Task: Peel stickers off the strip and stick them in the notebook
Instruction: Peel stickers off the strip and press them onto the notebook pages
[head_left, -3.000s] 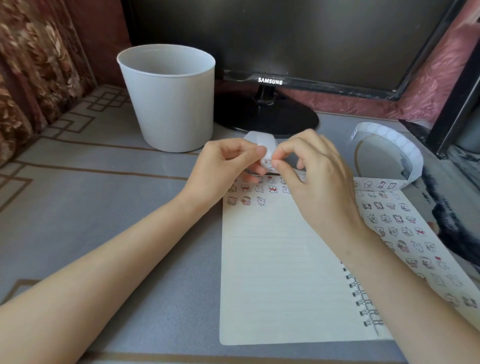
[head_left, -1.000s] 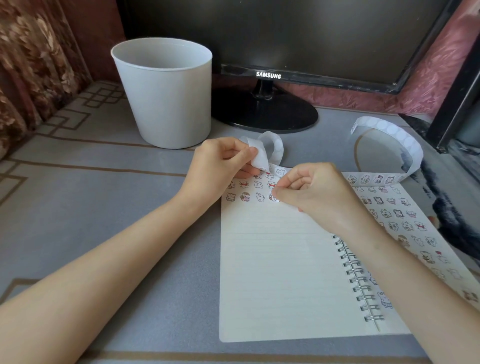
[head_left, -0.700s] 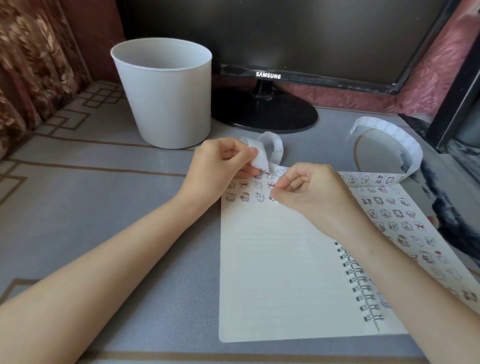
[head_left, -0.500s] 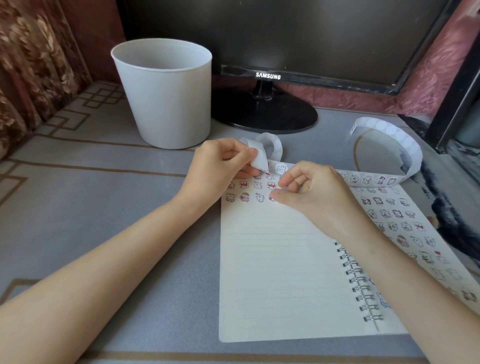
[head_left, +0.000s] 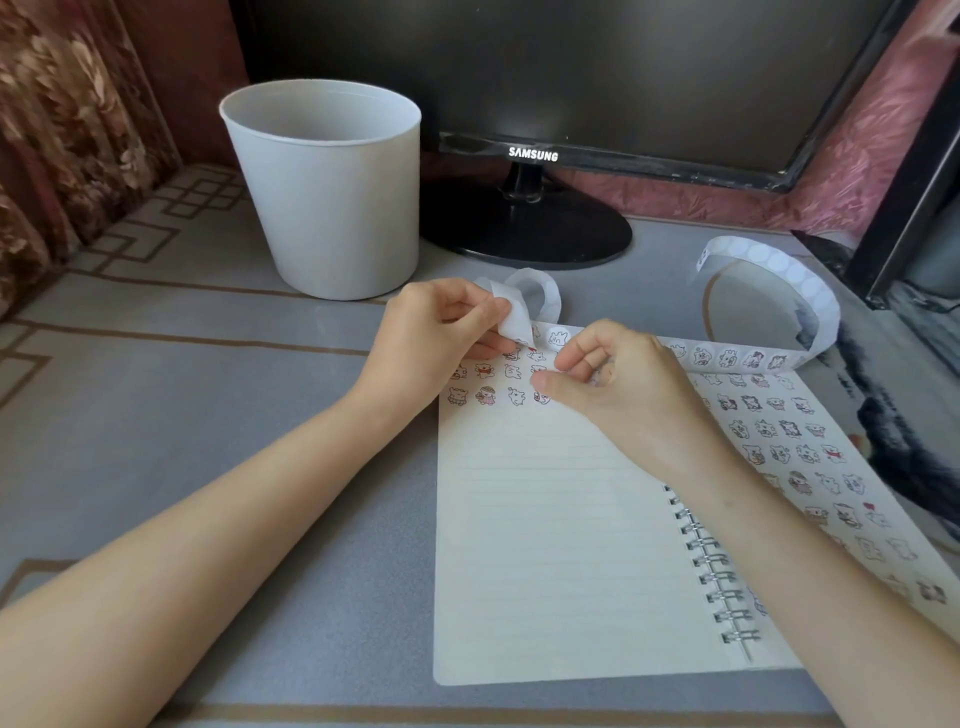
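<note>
Over on the left a white bin (head_left: 332, 197) stands on the grey tabletop (head_left: 182, 415), not part of this. Next comes the left hand (head_left: 441, 332), its fingers (head_left: 488, 317) pinching the bare, peeled end of the strip (head_left: 727, 357) and holding it curled up just above the top edge of the notebook (head_left: 550, 545). Under that hand the open page already carries three short rows of stickers (head_left: 485, 396). The right hand (head_left: 618, 384) sits at the end of the lowest row, fingers curled in and the thumb tip down at the paper (whether a sticker is pinched there or only being pressed flat, I cannot tell from here). I'd judge this the sticking step, one more going onto that row. Further right the strip runs along the top of the facing page, more stickers waiting on it, then loops up off the tabletop. Next would call for a firm rub, then the right hand going back to the strip beside the left hand's pinch.
</note>
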